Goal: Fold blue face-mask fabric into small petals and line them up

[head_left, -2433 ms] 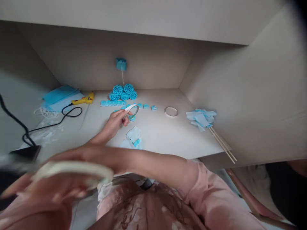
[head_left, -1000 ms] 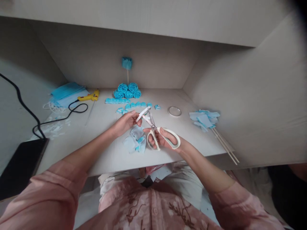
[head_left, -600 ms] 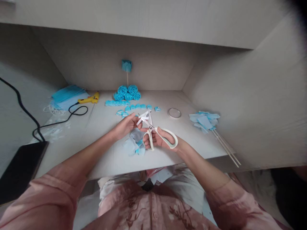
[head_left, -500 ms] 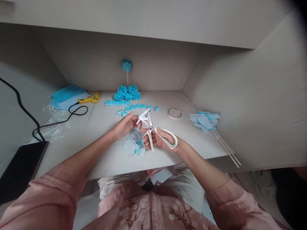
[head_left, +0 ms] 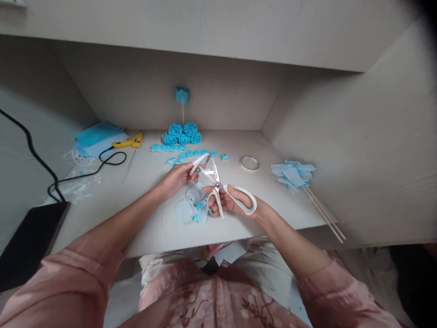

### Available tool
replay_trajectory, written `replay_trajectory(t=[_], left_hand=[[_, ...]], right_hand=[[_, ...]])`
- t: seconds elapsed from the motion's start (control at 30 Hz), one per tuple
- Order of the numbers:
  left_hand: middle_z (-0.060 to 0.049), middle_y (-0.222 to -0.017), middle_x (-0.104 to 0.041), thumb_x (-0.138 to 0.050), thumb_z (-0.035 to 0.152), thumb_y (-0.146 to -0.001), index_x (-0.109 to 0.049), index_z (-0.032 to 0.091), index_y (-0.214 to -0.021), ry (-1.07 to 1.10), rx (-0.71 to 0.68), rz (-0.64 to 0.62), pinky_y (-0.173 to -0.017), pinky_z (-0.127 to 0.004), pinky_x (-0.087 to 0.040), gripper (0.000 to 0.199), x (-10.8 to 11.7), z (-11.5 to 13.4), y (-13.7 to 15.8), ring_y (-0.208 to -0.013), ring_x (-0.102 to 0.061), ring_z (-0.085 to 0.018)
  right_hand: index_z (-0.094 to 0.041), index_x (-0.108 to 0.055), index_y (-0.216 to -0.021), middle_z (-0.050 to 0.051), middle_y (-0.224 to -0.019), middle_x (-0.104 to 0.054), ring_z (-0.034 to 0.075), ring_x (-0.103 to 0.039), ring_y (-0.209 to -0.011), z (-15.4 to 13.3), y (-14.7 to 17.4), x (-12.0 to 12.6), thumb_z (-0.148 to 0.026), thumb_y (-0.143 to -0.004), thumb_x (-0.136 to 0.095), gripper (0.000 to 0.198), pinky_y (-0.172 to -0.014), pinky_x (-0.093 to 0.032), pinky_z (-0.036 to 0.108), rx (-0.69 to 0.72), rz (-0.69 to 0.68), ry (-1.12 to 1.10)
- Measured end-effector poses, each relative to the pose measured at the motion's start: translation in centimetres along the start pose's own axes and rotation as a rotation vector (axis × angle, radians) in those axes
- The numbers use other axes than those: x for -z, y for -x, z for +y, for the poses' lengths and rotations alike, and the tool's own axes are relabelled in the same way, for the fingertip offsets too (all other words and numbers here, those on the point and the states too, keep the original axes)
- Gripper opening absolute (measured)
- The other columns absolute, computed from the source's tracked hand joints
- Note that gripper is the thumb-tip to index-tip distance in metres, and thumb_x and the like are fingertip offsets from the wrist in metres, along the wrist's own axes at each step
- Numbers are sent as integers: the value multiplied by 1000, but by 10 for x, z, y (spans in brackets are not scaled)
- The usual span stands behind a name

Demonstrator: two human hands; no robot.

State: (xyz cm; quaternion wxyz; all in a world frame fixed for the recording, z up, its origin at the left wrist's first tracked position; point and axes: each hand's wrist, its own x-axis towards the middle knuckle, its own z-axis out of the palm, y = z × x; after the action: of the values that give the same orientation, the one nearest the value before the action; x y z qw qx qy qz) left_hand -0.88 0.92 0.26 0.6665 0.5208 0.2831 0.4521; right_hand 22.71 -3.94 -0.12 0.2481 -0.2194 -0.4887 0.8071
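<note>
My right hand (head_left: 227, 202) grips white-handled scissors (head_left: 241, 200), fingers through the loops and the blades apart. Pinched in my left hand (head_left: 182, 177) is a narrow white strip (head_left: 200, 160) that curves up toward the blades. A short white piece (head_left: 209, 172) shows between the blades; whether it is cut free I cannot tell. Under the hands lies a small heap of pale blue and grey fabric scraps (head_left: 191, 207). Small blue folded pieces (head_left: 196, 153) lie in a row just beyond my left hand.
Rolled blue rosettes (head_left: 182, 133) are stacked at the back, below a blue flower (head_left: 182, 94) on a stick. A yellow glue gun (head_left: 131, 141) and blue face masks (head_left: 99, 136) lie left. Right are a tape ring (head_left: 250, 162) and sticks (head_left: 324, 213) with blue fabric.
The scissors and my right hand have shifted slightly right. The white strip in my left hand now bends in a curve, and a short piece shows at the blades.
</note>
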Motion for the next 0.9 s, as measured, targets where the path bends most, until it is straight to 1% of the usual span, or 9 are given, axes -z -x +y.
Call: replay_trajectory(t=[0.13, 0.23, 0.37, 0.43, 0.67, 0.8, 0.9], left_hand=[[-2, -65, -54, -49, 49, -89, -61, 15, -73, -45, 12, -41, -74, -29, -42, 39, -3, 0, 1, -67, -54, -16], [-2, -65, -54, -50, 50, -89, -56, 16, -67, -62, 10, -73, -75, -29, -42, 41, -6, 0, 3, -69, -54, -16], [-2, -66, -54, -52, 50, -89, -56, 15, -66, -62, 12, -96, -75, -29, -42, 42, -8, -2, 4, -69, -54, -15], [-2, -67, -54, -52, 50, -89, -56, 15, -66, -56, 8, -96, -76, -29, -42, 42, -8, -3, 4, -70, -53, -16], [-4, -67, -55, -45, 46, -88, -58, 16, -65, -6, 16, -119, -77, -30, -42, 40, -8, -1, 1, -70, -53, -17], [-5, -70, -57, -39, 56, -89, -57, 16, -65, -78, 56, -167, -81, -31, -42, 50, -9, 2, 3, -74, -54, -18], [-5, -71, -56, -37, 62, -88, -57, 16, -65, -124, 57, -163, -81, -31, -41, 55, -11, 2, 4, -75, -53, -19]], right_hand=[[-13, -57, -129, 12, -106, -67, 16, -63, -81, -2, -3, -2, -66, -81, -61, 72, -77, -54, 33, -1, 6, -3], [-13, -57, -129, 11, -105, -67, 15, -62, -82, -2, -5, -4, -66, -81, -61, 72, -78, -53, 32, -4, 5, 1], [-13, -57, -129, 12, -104, -67, 15, -62, -81, -1, -7, -5, -65, -85, -57, 68, -80, -52, 33, 18, -2, 24], [-13, -58, -128, 11, -103, -68, 15, -62, -80, -1, -8, -5, -66, -84, -57, 68, -81, -52, 34, 25, 2, 36], [-12, -60, -123, 12, -104, -67, 16, -62, -81, -1, -10, -5, -68, -83, -56, 68, -81, -53, 34, -7, -35, 13], [-13, -58, -125, 13, -104, -68, 17, -63, -83, 0, -14, -2, -67, -86, -52, 67, -80, -53, 35, 8, -41, -9], [-12, -59, -124, 13, -104, -68, 16, -63, -82, 0, -16, 0, -67, -87, -51, 67, -79, -53, 34, 13, -58, -12]])
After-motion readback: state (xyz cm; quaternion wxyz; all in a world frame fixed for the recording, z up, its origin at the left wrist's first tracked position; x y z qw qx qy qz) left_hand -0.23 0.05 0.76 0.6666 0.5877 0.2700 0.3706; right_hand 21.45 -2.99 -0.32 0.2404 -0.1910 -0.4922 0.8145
